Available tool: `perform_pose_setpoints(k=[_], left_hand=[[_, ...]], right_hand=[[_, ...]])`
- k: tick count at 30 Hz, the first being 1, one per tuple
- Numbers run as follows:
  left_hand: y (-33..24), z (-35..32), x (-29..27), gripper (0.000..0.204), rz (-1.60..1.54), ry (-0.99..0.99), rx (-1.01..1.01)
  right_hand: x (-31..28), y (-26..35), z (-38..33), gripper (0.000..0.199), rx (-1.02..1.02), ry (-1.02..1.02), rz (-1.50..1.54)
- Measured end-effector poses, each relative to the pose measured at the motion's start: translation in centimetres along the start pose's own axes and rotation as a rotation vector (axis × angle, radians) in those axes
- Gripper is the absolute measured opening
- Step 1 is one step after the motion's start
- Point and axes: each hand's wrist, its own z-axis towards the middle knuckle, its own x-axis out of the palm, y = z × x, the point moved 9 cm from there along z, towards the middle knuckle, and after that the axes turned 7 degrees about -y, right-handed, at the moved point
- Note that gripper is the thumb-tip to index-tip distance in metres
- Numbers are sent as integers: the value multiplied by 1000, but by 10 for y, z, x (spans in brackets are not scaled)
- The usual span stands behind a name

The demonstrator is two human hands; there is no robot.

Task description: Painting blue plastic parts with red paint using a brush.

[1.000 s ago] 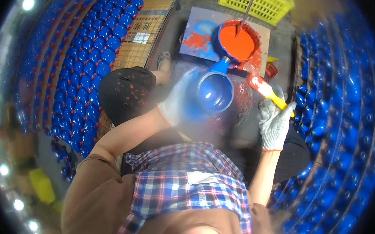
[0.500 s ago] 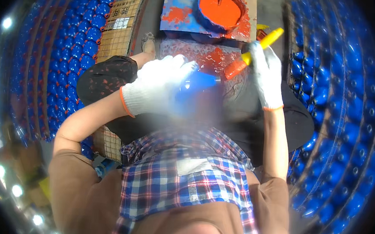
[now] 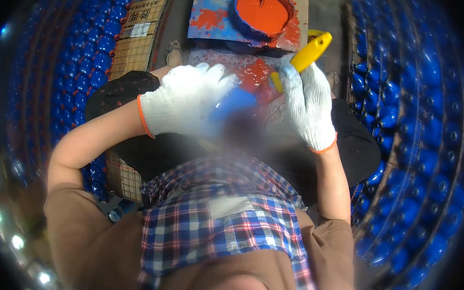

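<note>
My left hand (image 3: 190, 97), in a white knit glove, is closed around a glossy blue piece (image 3: 233, 103); its lower part is lost in a blur, so its full shape cannot be made out. Gloved as well, my right hand (image 3: 310, 104) grips a paintbrush (image 3: 312, 51) by its thick yellow handle, which points up and away to the right. The brush's bristles are hidden or blurred beside the blue piece. Ahead of both hands, a round pot (image 3: 238, 24) of orange-red paint (image 3: 264, 11) with a stick in it rests on a paint-smeared board (image 3: 207, 31).
Rows of glossy blue parts (image 3: 96, 62) with red ends stand on the left beside a wire-mesh rack (image 3: 137, 43) over cardboard. More blue parts (image 3: 429, 136) fill racks on the right. A red-splattered surface (image 3: 200, 58) lies below the board.
The brush has swung from slanting down-left with its red bristles showing to a steeper hold nearer the blue piece. My right hand has come in left and lower. The whole view shifted slightly.
</note>
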Motion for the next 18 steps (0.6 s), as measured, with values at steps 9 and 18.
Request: perform_pose_setpoints(k=[9,18], left_hand=[[37,-13,59,69,-1190,145,-471],[24,-32,123,70,-2316,-168,-640]], right_hand=[[-16,3,-24,14,-222,-68,109],[-35,-35,-35,18,-54,-181,179]])
